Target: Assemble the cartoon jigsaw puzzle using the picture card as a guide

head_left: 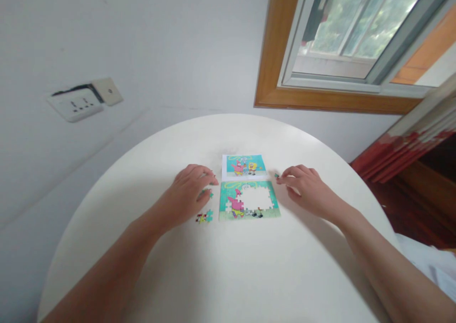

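A partly assembled jigsaw puzzle (228, 213) lies on the white table, its cartoon picture showing a pink starfish at the left and a white gap in the middle and right. Just beyond it is a reference picture (244, 166) of the same cartoon scene. My left hand (188, 190) hovers palm down over loose pieces beside the puzzle, fingers curved and thumb apart. Near its wrist lie several loose puzzle pieces (204, 216). On the other side, my right hand (306, 187) has its fingertips at a small puzzle piece (277, 175), its thumb held away from it.
The round white table (228, 270) stands against a white wall. A wall socket (80, 103) is at the left. At the upper right is a wood-framed window (331, 97), with a red and white curtain (402, 147) beside it.
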The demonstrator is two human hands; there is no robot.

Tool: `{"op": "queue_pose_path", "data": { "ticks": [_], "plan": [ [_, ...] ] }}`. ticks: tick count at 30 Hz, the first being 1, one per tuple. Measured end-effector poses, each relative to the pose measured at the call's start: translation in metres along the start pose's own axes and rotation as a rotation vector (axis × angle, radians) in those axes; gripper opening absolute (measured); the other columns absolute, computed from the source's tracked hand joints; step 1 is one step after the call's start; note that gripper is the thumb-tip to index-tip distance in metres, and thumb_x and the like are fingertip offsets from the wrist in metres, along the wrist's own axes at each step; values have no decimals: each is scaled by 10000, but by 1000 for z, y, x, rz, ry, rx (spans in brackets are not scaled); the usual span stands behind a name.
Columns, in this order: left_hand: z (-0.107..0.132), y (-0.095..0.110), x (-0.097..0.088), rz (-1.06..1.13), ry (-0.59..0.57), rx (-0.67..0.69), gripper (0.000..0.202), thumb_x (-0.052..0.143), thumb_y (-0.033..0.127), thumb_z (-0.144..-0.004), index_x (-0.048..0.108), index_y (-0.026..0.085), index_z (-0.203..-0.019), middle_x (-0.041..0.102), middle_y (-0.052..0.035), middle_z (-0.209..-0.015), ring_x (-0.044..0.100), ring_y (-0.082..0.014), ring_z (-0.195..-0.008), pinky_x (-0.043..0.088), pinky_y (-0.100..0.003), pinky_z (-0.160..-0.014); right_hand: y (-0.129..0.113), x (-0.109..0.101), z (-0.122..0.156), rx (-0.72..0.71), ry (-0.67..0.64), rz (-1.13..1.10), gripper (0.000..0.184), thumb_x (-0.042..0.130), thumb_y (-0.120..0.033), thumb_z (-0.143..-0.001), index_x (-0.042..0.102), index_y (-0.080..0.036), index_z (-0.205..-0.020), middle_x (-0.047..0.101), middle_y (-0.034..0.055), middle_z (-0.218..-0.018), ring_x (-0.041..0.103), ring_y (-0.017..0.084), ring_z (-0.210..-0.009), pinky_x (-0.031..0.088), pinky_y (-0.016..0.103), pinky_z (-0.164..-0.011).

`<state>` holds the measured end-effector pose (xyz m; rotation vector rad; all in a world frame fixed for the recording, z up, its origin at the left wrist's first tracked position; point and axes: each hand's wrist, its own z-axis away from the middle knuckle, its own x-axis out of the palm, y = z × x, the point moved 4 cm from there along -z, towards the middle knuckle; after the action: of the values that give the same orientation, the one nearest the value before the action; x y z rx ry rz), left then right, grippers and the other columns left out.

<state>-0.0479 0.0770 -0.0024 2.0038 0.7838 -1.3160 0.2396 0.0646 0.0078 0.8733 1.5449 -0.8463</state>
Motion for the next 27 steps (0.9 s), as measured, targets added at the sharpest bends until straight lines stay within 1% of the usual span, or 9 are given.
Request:
{"op": "queue_pose_path", "data": {
  "ticks": [4,7,14,19,21,22,23,25,27],
  "plan": [
    [0,2,1,15,-44,21,255,470,85,-752,657,223,-859,572,-50,-1021,491,-232,-1051,397,-418,-943,0,-2,1,-27,-36,-59,365,477,-47,-751,726,-284,-877,640,49,-1029,522,227,-990,342,374,-815],
    [0,6,2,35,-45,31,268,460,73,-753,661,218,-855,575,-51,-1005,495,-226,-1038,404,-404,-939,-4,-2,1,-45,-59,-80,398,479,-35,-737,732,-308,-876,639,46,-1009,526,223,-977,341,375,-813],
    [-1,10,0,52,-66,44,257,457,63,-740,662,207,-799,579,-52,-954,510,-221,-997,413,-397,-919,-7,-4,2,-35,-86,-75,353,484,-56,-754,735,-296,-818,645,43,-976,535,220,-964,339,380,-818],
    [0,11,-3,33,-77,33,202,477,124,-776,654,210,-820,578,-56,-965,510,-229,-994,416,-404,-907,-7,-8,5,-37,-89,-65,335,478,-71,-764,722,-294,-819,643,39,-968,541,222,-954,351,386,-813],
    [2,11,-4,48,-76,35,168,503,187,-804,642,206,-897,582,-62,-997,504,-233,-1030,408,-404,-933,-7,-7,9,-48,-116,-73,284,505,-128,-780,706,-294,-892,637,44,-1007,539,231,-966,363,394,-815],
    [3,11,-4,66,-75,41,193,528,228,-809,625,202,-974,582,-69,-1041,494,-237,-1066,399,-405,-957,-7,-6,11,-54,-128,-81,262,545,-191,-780,685,-292,-978,628,52,-1059,531,247,-995,367,410,-830],
    [4,11,-4,89,-77,46,278,561,275,-804,593,196,-1069,574,-78,-1105,478,-244,-1112,384,-407,-987,-6,-5,13,-57,-137,-90,330,595,-276,-765,643,-286,-1092,608,66,-1129,512,273,-1040,366,434,-854],
    [6,12,-1,127,-105,49,542,637,379,-760,487,180,-1242,528,-102,-1245,434,-266,-1200,342,-422,-1046,-5,0,14,-63,-146,-113,677,671,-459,-694,480,-267,-1314,535,97,-1273,448,329,-1138,336,494,-919],
    [7,13,4,136,-142,35,750,681,475,-706,400,163,-1327,472,-127,-1331,395,-291,-1255,298,-443,-1085,-4,6,13,-73,-160,-147,904,674,-571,-650,317,-267,-1423,472,102,-1354,396,350,-1191,299,521,-968]
  ]
}}
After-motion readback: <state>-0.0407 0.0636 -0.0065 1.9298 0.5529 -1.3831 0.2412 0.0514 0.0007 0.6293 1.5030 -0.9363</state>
